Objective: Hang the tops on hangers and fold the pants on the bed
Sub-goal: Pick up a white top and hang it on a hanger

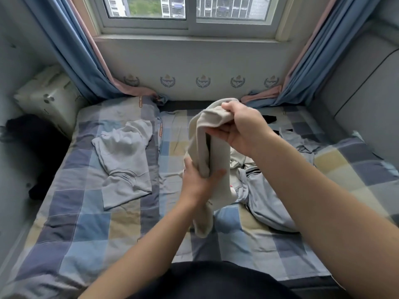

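Beige garment (pixel 218 155), one, gripped by left hand (pixel 197 182) and right hand (pixel 246 128).

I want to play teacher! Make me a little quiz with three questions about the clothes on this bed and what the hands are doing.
1. True or false: both hands hold the cream cloth garment.
2. Which hand grips the garment's upper end? A) left hand B) right hand C) neither
3. Fill in: the light grey T-shirt lies on the checked bed to the ___ of the held garment.
Key: 1 true; 2 B; 3 left.
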The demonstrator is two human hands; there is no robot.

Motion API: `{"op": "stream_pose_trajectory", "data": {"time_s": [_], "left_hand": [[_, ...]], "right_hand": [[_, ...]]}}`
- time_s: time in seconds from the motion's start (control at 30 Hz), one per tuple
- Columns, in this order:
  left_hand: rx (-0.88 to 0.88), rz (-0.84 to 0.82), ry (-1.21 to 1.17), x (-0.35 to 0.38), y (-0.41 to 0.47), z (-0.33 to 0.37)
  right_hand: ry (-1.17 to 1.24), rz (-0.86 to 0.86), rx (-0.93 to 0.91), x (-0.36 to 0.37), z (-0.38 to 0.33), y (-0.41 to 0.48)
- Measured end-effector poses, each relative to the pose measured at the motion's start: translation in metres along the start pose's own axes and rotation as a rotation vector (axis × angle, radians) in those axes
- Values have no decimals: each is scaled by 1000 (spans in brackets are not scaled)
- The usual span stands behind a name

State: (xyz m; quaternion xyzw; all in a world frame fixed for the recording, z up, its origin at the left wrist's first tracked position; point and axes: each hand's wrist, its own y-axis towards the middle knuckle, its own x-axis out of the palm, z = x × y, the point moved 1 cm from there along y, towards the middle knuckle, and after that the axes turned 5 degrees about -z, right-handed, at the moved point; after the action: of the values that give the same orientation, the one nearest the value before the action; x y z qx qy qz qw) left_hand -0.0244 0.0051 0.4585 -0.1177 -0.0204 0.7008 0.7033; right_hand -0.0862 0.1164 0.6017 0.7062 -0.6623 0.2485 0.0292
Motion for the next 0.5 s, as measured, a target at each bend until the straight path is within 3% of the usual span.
{"op": "stream_pose_trajectory", "data": {"time_s": [0.1, 0.23, 0.33, 0.5], "left_hand": [[15, 47, 112, -4, 21, 1], [122, 34, 11, -21, 28, 5], [74, 69, -163, -24, 18, 12], [12, 65, -302, -20, 7, 34]], "right_hand": [[89, -13, -65, 4, -14, -2], [44, 20, -105, -16, -18, 1], [-103, -28, -28, -43, 8, -6], [-547, -94, -27, -86, 100, -34]]}}
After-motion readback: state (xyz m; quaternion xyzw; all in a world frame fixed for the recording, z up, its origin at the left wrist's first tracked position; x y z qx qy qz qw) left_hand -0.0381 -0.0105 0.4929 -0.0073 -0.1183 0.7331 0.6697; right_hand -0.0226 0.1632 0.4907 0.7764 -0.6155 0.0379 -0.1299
